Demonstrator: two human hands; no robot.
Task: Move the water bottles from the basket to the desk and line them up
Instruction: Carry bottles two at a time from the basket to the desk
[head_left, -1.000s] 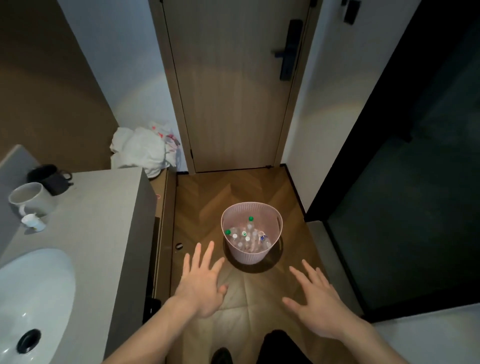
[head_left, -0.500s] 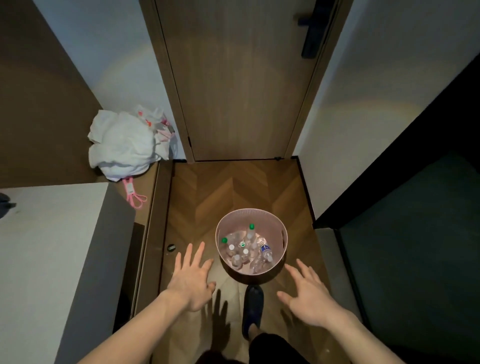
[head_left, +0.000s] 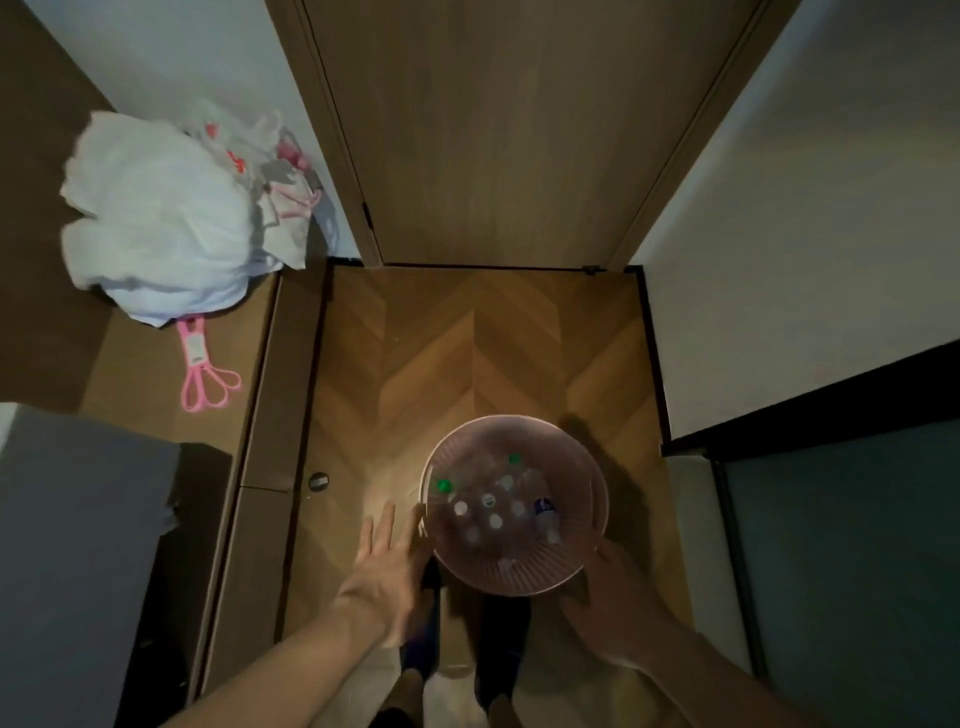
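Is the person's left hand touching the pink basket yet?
Cannot tell. In the head view the left hand reaches flat toward the pink basket, and its blurred fingertips overlap the rim's left edge, so neither contact nor a gap shows plainly.

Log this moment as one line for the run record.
stage: reaching | basket: on floor, bottles inside | left hand: open beside rim | right hand: at rim, grip unclear

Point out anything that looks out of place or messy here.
The white plastic bags lie crumpled in a heap on the wooden ledge, with pink scissors left beside them. The water bottles stand upright inside the basket.
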